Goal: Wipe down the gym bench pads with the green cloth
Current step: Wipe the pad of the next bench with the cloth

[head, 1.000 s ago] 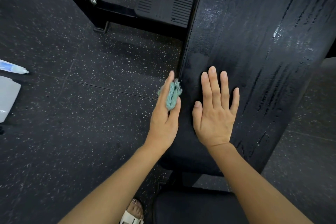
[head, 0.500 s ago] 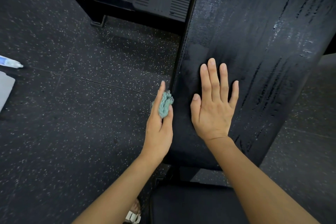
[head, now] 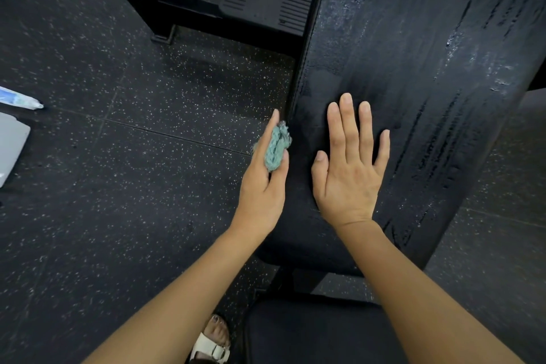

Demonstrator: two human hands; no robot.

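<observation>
Your long black vinyl bench pad (head: pixel 413 74), streaked w/ wet marks, runs lengthwise from near you toward the top of view. Your right hand (head: pixel 350 174) lies flat on it, palm down, fingers spread, gripping nothing. Your left hand (head: pixel 261 186) sits at the pad's left edge, pinching the bunched green cloth (head: pixel 276 146) btwn thumb and fingers; the cloth's long axis points along the pad.

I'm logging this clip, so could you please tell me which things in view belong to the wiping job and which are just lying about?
Job:
- green cloth, bunched in left hand
- bench pad, under flat right hand

Lying about:
- white tube on the floor
- grey flat object beside it
</observation>
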